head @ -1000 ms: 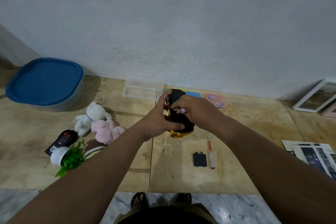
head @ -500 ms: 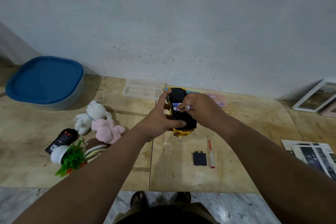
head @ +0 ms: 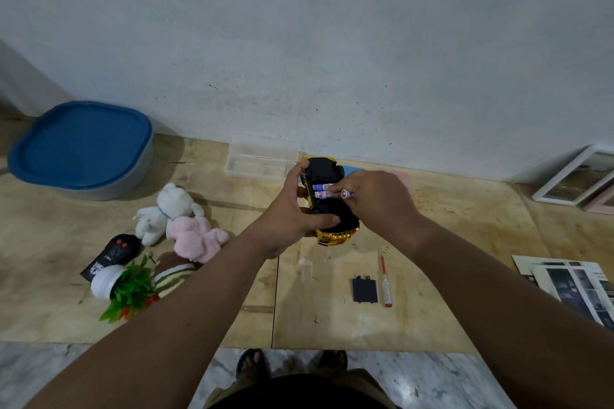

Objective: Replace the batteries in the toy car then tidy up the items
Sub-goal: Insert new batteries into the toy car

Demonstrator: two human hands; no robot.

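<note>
A: Noting labels first. The batteries point(head: 321, 190) in the toy car point(head: 327, 202) are showing blue, white and red print, too small to read. The remote control point(head: 111, 254) at near left is carrying white markings on its near end, also unreadable.

B: Recording grip. The left hand point(head: 292, 213) is gripping the car, thumb over the near part of the black underside, fingers wrapping the far left edge. The car is being held upside down above the wooden board point(head: 332, 315), gold nose pointing near.

A: The right hand point(head: 375, 199) is pinching one loose battery point(head: 347, 193) just beside the two seated in the open compartment. Only its ringed end is showing; the rest is hiding behind the fingers.

B: Hidden items: a blue item and a pink item at the far wall are mostly sitting behind the car and right hand; cannot tell what they are. The picture frame point(head: 578, 174) at far right is being cut off by the edge.

A: The battery cover point(head: 364, 289) and screwdriver point(head: 384, 276) are lying side by side on the board, near right of the car.

B: Change against the earlier frames: the car is sitting slightly farther from the person, and two seated batteries are now showing where the right hand was covering the compartment a second ago.
</note>
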